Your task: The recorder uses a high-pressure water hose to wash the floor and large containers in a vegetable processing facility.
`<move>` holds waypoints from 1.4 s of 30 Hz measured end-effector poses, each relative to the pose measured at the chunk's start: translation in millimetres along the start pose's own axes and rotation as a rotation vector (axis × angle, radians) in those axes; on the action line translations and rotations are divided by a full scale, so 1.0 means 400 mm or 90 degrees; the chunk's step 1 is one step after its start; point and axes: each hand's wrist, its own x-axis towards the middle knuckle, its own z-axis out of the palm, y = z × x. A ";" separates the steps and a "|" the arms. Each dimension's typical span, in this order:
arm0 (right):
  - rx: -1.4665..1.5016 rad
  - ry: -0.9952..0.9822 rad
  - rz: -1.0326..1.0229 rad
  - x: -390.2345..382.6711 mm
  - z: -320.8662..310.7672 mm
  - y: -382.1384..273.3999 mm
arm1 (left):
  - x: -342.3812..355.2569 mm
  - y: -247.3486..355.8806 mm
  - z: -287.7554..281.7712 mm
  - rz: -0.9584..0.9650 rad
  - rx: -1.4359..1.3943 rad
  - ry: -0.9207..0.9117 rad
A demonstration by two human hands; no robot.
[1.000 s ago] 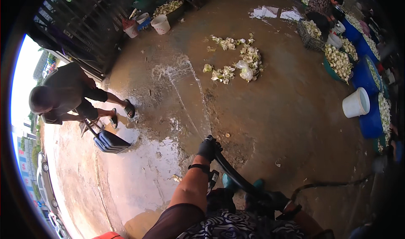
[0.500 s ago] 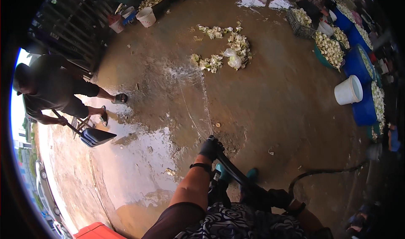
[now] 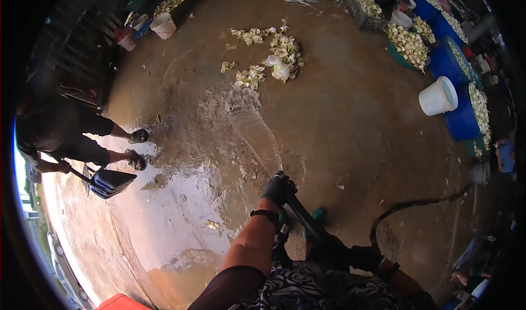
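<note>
In a black glove, my left hand is closed around the front end of a thick black hose. Water fans out of it onto the wet floor, splashing just short of a scattered pile of pale leaf trimmings. A clear plastic bag lies on that pile. My right hand, also gloved in black, grips the hose farther back by my waist; its fingers are dark and partly hidden. Green boots show below the hose.
At left a person in dark clothes holds a black shovel. Blue tubs of pale vegetables, a white bucket and a crate line the right. Buckets stand at the far left. The hose curves away rightward.
The view has swung slightly, so the pile sits farther left. The water has spread from narrow streams into a wider fan, and a small clump now lies apart from the trimmings. Both hands keep their hold.
</note>
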 end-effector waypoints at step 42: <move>0.134 0.191 0.112 -0.252 0.172 0.031 | 0.110 -0.279 0.313 -0.172 0.198 -0.299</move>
